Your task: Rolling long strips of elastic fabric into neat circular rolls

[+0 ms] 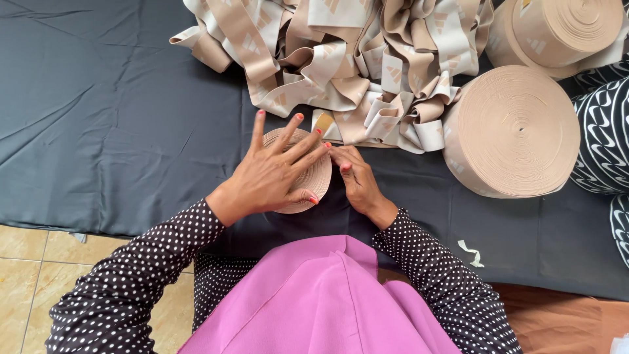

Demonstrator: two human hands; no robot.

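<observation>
My left hand (275, 167) lies flat with fingers spread on top of a small roll of beige elastic band (314, 180) that rests on the dark grey cloth (111, 131). My right hand (357, 180) presses against the roll's right edge, fingers curled where the band feeds in. A loose pile of beige and white patterned band (341, 59) lies just beyond the roll, and a strip of it runs down toward my hands.
A large wound beige roll (514, 131) lies to the right, another roll (560, 29) at the top right. Black-and-white patterned rolls (606, 137) sit at the right edge. A small scrap (472, 252) lies near my right elbow. Tiled floor (26, 275) shows at bottom left.
</observation>
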